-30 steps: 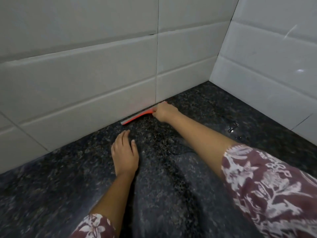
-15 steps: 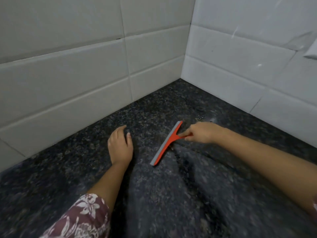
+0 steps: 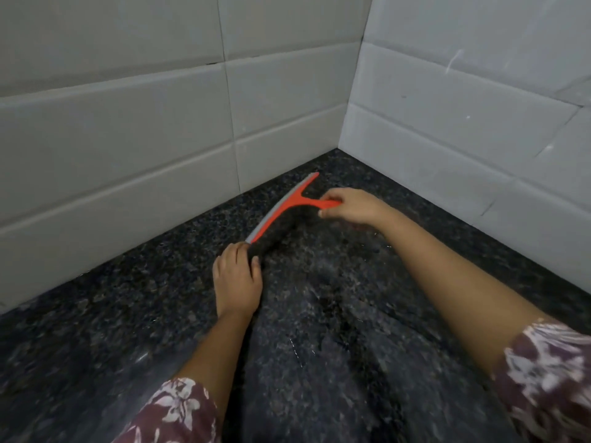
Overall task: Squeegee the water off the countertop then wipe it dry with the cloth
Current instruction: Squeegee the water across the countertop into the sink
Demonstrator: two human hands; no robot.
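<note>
A red squeegee (image 3: 289,204) with a grey rubber blade lies across the dark speckled granite countertop (image 3: 319,330), near the corner of the tiled walls. My right hand (image 3: 353,207) grips its red handle from the right. My left hand (image 3: 236,279) rests palm down on the countertop, fingers together, its fingertips just below the blade's near end. A wet sheen and streaks run over the counter in front of me. No cloth is in view.
White tiled walls (image 3: 128,139) rise at the back left and at the right (image 3: 463,123), meeting in a corner behind the squeegee. Floral sleeves cover both my upper arms at the bottom of the view.
The squeegee went from the foot of the back wall out onto the counter, then back toward the corner. Its blade's near end now sits by my left fingertips. My left hand stayed in place.
</note>
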